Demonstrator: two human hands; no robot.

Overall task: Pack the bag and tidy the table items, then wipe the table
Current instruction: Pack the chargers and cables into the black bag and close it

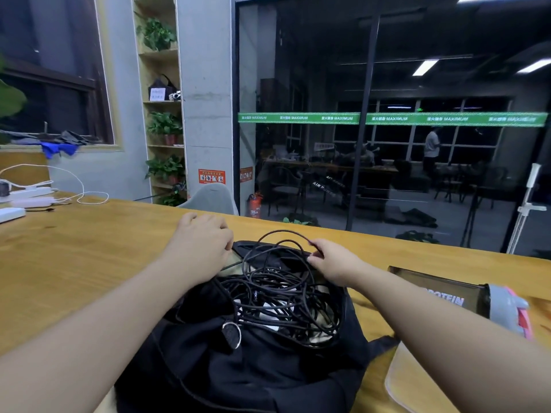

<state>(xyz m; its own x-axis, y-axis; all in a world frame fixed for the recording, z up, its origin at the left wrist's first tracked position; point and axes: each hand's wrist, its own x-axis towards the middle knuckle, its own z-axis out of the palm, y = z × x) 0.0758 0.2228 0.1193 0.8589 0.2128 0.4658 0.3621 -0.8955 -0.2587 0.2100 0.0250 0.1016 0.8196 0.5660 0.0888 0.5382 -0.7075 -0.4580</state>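
Black bag (pixel 253 368) sits open at the near edge of the wooden table (pixel 89 248), a tangle of black cable (pixel 283 293) heaped in its mouth. Left hand (pixel 199 248) curls at the bag's far-left rim; what it holds, cannot tell. Right hand (pixel 334 260) pinches a cable loop. Dark shaker bottle (pixel 447 296) lies toward the right edge.

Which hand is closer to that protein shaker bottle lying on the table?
Right. The right hand pinches the black cable over the bag, beside the shaker bottle. The left hand is at the bag's far-left edge, farther away.
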